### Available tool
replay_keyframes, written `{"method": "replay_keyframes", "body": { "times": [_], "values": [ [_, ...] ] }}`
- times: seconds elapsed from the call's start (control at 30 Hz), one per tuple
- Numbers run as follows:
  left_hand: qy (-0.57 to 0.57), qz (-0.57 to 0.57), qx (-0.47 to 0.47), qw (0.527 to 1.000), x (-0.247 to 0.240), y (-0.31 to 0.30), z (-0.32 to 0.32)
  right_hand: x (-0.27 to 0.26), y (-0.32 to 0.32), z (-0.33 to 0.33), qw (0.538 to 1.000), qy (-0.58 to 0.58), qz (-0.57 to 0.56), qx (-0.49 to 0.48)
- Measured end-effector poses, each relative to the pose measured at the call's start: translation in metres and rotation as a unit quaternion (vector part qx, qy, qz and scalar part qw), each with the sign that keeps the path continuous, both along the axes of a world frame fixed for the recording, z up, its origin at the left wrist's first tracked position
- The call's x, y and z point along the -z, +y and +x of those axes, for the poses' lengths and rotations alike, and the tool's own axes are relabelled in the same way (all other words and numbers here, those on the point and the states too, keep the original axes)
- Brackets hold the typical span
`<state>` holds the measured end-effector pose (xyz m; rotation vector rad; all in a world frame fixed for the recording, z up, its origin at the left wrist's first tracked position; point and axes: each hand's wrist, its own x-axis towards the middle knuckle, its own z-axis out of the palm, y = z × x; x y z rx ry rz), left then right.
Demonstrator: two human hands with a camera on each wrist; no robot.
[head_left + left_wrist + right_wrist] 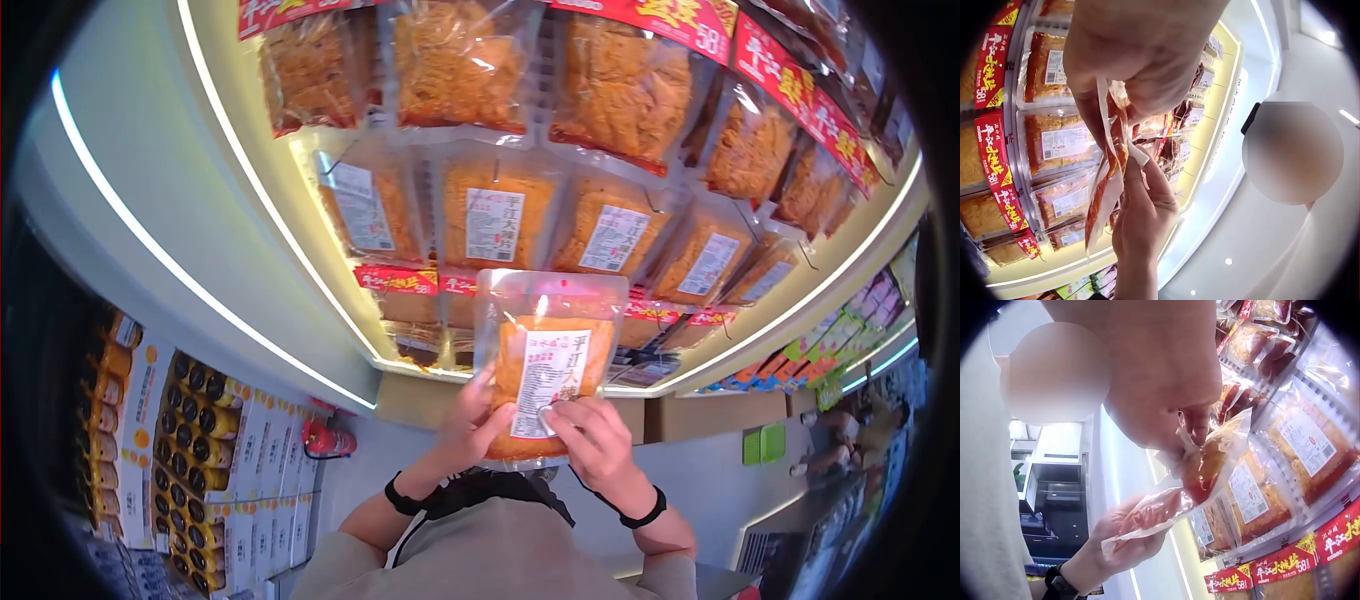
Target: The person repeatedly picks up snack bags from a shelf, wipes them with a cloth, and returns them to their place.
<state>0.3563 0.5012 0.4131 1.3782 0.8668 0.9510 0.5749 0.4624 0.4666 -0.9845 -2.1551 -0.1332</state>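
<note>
A clear plastic snack packet (507,375) of orange-red spicy slices, with a white printed label (545,365) on its front, is held up before the shelf. My left hand (462,425) grips its lower left side, thumb on the front face. At the lower right of the label, my right hand (597,440) pinches a small white flap (1139,155) between thumb and fingers. Seen edge-on in the left wrist view, this flap stands out from the packet's face. I cannot tell whether it is the label's own corner or a separate sticker.
Behind the packet, a curved lit shelf (270,225) carries hanging rows of similar packets (497,215) with red price strips (395,278). Stacked cartons of jars (195,440) stand at left near a red fire extinguisher (328,440). A green basket (765,444) lies at right, near another person.
</note>
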Motion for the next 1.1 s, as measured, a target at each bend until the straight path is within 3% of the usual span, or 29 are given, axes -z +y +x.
{"method": "replay_keyframes", "body": {
  "times": [0.03,0.1,0.2,0.33,0.43,0.67,1.1],
  "values": [
    [-0.003,0.005,0.026,1.0,0.0,0.008,0.005,0.008,-0.006,0.001,1.0,0.018,-0.013,-0.001],
    [-0.175,0.011,0.011,0.984,0.004,0.023,0.015,0.016,-0.018,0.006,0.999,0.026,-0.047,0.01],
    [-0.105,0.102,0.001,0.989,0.004,0.049,0.026,0.044,-0.037,0.015,0.994,0.05,-0.099,0.013],
    [-0.155,0.175,0.079,0.969,-0.018,0.071,0.057,0.085,-0.065,0.029,0.973,0.139,-0.154,0.098],
    [-0.158,0.124,0.142,0.969,-0.026,0.091,0.078,0.104,-0.084,0.041,0.957,0.182,-0.15,0.169],
    [-0.192,0.098,0.155,0.964,-0.023,0.11,0.113,0.111,-0.104,0.056,0.933,0.202,-0.139,0.264],
    [-0.22,0.098,0.101,0.965,-0.01,0.126,0.119,0.121,-0.101,0.061,0.924,0.229,-0.156,0.263]
  ]
}}
